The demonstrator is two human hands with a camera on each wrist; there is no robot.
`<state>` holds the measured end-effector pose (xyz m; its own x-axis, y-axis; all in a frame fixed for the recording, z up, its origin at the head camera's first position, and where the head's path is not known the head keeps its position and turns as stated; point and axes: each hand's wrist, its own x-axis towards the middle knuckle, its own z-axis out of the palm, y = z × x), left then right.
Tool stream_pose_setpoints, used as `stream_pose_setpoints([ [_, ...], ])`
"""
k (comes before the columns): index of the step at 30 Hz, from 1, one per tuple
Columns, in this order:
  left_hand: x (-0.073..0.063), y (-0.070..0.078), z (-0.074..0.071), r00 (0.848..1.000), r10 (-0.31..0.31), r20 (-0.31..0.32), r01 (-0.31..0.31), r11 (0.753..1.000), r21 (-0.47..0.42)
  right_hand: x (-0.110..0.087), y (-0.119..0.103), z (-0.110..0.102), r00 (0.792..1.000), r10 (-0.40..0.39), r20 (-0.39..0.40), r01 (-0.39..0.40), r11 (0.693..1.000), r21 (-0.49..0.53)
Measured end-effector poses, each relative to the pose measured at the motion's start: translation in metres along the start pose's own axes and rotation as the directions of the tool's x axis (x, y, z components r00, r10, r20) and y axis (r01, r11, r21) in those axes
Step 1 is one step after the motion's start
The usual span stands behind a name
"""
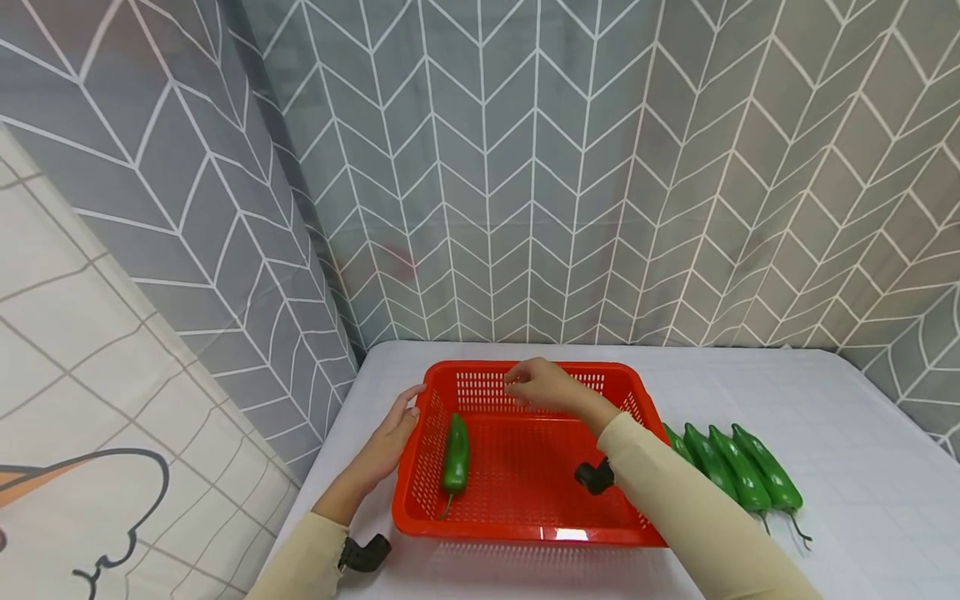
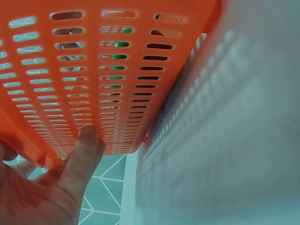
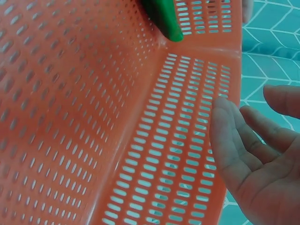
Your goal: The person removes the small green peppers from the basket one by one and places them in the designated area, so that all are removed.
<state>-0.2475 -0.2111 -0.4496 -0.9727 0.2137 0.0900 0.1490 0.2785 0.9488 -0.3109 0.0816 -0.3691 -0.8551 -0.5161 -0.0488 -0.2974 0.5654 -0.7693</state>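
A red plastic basket (image 1: 487, 531) with slotted walls stands on the white-covered table. Inside it, along the left side, lies one long green pepper (image 1: 455, 458), stem toward the near edge. My left hand (image 1: 390, 439) is at the basket's left side, fingers extended near the rim; in the left wrist view a fingertip (image 2: 87, 133) rests at the slotted outer wall. Over the far part of the basket hovers my right hand (image 1: 549, 387), its fingers loosely bent and nothing between them. The right wrist view shows this hand beside the slotted wall, with the pepper (image 3: 164, 18) beyond.
Several green peppers (image 1: 767, 468) lie side by side on the table right of the basket, partly hidden by my right sleeve (image 1: 682, 492). A grey patterned curtain (image 1: 510, 183) hangs behind the white tabletop (image 1: 847, 467). White patterned fabric (image 1: 90, 350) lies to the left.
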Motion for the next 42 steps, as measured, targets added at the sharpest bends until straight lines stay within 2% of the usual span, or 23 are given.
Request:
stream_pose_setpoints([
  [6,0.002,0.001,-0.001,1.000,0.008,-0.014,-0.008,1.000,0.000,0.004,-0.007,0.004,1.000,-0.013,0.004,0.013,1.000,-0.005],
  [17,0.001,-0.003,0.000,1.000,0.002,0.026,-0.001,1.000,-0.016,0.014,-0.004,0.026,0.998,0.023,0.055,-0.023,1.000,0.003],
  [28,0.001,0.000,0.000,1.000,0.004,0.015,-0.004,1.000,0.002,0.019,-0.004,0.049,0.990,0.043,0.131,-0.031,0.995,-0.093],
  [36,0.003,0.000,-0.002,1.000,-0.006,0.027,0.006,1.000,-0.020,0.023,-0.007,0.057,0.986,0.047,0.160,-0.030,0.994,-0.109],
  [42,0.001,-0.001,-0.001,1.000,-0.014,0.012,0.014,1.000,-0.007,0.025,-0.006,0.066,0.980,0.064,0.188,-0.045,0.994,-0.104],
])
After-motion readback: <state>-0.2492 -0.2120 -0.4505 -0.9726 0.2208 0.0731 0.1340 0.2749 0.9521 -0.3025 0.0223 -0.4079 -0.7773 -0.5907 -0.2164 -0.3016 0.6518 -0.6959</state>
